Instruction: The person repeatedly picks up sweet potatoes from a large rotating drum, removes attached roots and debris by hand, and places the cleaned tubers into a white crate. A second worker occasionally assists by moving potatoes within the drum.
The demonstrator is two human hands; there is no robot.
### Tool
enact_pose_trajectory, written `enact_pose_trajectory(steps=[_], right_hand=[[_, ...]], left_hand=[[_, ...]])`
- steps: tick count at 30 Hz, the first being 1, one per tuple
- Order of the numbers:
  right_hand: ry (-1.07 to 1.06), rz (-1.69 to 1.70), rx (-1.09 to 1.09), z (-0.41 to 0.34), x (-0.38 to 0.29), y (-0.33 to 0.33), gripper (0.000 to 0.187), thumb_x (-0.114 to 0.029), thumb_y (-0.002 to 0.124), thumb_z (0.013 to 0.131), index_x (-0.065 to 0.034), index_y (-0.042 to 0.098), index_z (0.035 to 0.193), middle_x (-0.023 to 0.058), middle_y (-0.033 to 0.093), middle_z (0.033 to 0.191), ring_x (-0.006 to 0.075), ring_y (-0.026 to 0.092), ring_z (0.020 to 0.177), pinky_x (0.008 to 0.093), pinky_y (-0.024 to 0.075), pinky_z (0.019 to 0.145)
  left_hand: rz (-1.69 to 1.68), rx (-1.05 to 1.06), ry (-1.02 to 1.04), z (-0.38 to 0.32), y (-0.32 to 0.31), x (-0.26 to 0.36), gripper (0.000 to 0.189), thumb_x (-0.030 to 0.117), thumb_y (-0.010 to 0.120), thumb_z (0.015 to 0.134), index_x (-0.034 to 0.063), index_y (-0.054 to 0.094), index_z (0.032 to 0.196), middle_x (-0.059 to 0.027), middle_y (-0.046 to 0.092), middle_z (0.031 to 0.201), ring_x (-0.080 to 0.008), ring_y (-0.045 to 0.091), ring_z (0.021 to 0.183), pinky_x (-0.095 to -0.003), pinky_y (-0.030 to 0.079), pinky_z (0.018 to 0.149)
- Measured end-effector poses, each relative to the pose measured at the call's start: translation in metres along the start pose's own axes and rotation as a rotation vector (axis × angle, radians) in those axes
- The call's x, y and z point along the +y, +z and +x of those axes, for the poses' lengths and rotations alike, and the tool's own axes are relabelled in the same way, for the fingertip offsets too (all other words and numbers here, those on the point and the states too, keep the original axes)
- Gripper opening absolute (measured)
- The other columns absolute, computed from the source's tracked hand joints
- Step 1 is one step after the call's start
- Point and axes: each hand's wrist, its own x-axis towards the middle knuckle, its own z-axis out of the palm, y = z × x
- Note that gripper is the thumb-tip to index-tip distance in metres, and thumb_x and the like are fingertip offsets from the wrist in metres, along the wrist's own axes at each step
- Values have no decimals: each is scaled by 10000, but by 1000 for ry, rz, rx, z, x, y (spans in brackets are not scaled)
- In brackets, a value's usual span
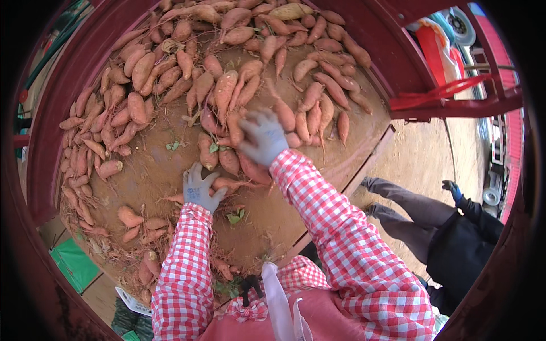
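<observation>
Sweet potatoes lie over a soil-covered bed in front of me. My left hand [201,189], in a grey coated glove, rests low with its fingers spread. Just right of its fingertips is a slim sweet potato [228,183]; whether they touch is unclear. My right hand [264,136], gloved alike and blurred, is over the middle of the spread, with its fingertips against an upright sweet potato [234,128]. Its grip cannot be made out. A plump sweet potato [285,114] lies just beyond it, and a large reddish sweet potato [254,168] lies below it.
Dark red metal walls [55,111] enclose the bed at the left and back. Small roots and trimmings [149,230] gather at lower left. To the right, past the bed's edge [371,157], a person [443,238] in dark clothes stands on the ground. Red strapping [439,93] hangs on the frame.
</observation>
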Motion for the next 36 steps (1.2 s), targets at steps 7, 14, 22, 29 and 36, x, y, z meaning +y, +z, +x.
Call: enact_pose_trajectory(steps=[7,14,22,29,36], right_hand=[[-57,103,4,-70,32,-49,433,-252,737,747,-137,652,1155,105,631,1171,314,595,1107,442,472,969],[908,-313,-47,-30,136,-80,813,-574,677,760,-158,447,1419,159,422,1455,374,387,1341,536,350,1066],[700,-171,-38,-34,30,-9,629,-478,725,737,-262,573,1307,119,449,1417,392,341,1325,529,369,1041],[860,-132,234,-92,64,8,472,-294,653,866,-74,582,1276,256,501,1356,423,545,1177,462,438,1016],[795,-45,-44,-84,58,23,376,-237,593,905,-55,579,1234,246,599,1192,411,616,1069,475,501,914]], left_hand=[[55,-171,-41,-74,1,-1,231,358,728,775,130,726,815,-136,484,1420,-354,400,1337,-562,218,1147],[56,-93,8,-83,12,-12,244,353,716,793,154,704,934,-108,467,1396,-332,392,1329,-570,201,1143],[101,-190,40,-91,2,-7,484,463,686,796,196,660,1200,-136,419,1466,-347,352,1375,-591,169,1150],[143,-472,-13,-168,-18,7,582,409,699,796,240,562,1336,-100,429,1467,-291,293,1431,-607,145,1159],[129,-247,92,-157,-25,63,781,424,738,743,171,452,1424,-120,366,1508,-336,290,1420,-574,172,1159]])
